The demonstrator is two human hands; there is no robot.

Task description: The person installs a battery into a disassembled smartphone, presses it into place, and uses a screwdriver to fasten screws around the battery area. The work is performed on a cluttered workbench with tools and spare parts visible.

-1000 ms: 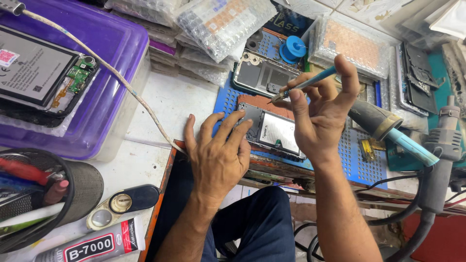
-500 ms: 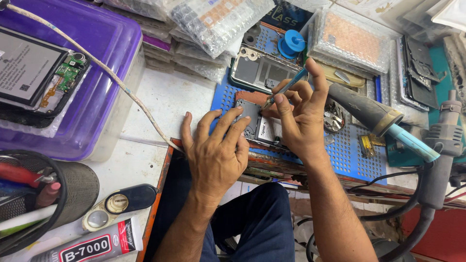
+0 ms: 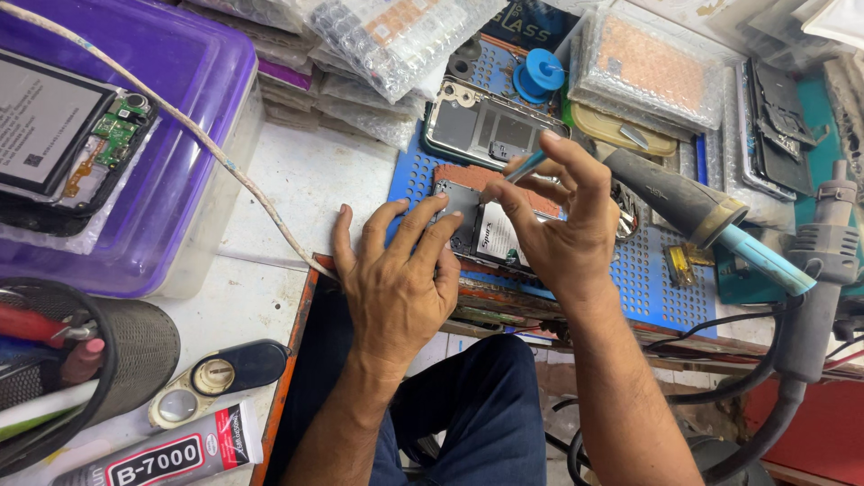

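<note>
Starting at far left: purple plastic bin [image 3: 193, 99] on the white worktop [image 3: 297, 193], with an opened phone [image 3: 63, 139] lying face-down on its lid, circuit board showing. Frayed pale cord [image 3: 207, 153] runs diagonally across the bin and down toward the left hand. Bottom left corner: black mesh pen cup [image 3: 135, 346], a small black-and-cream gadget [image 3: 211, 378] beside it, a glue tube [image 3: 171, 454] at the frame edge.

Centre: left hand [image 3: 396, 283] lies flat, fingers spread, fingertips pressing on the left edge of a disassembled phone [image 3: 477, 229]. No pinch here; the grip is open and simply bearing down. Phone sits on a blue perforated mat [image 3: 661, 288], at the worktop's near edge, just above the person's dark-trousered knee [image 3: 477, 405].

Right hand [image 3: 562, 229] hovers over the phone's right half, thumb and forefinger pinched on a slim light-blue tool [image 3: 526, 165]; its tip seems to point toward the phone's upper edge, though contact cannot be made out.

Above: a second phone frame [image 3: 490, 130], back off, with a blue solder spool [image 3: 538, 76] just beyond it. Bubble-wrap packets [image 3: 396, 31] stacked across the top.

Right: hot-air handpiece [image 3: 693, 207], dark barrel with pale blue end, resting at an angle near the right hand. Far right: grey tool [image 3: 823, 270] with black hose trailing downward.
</note>
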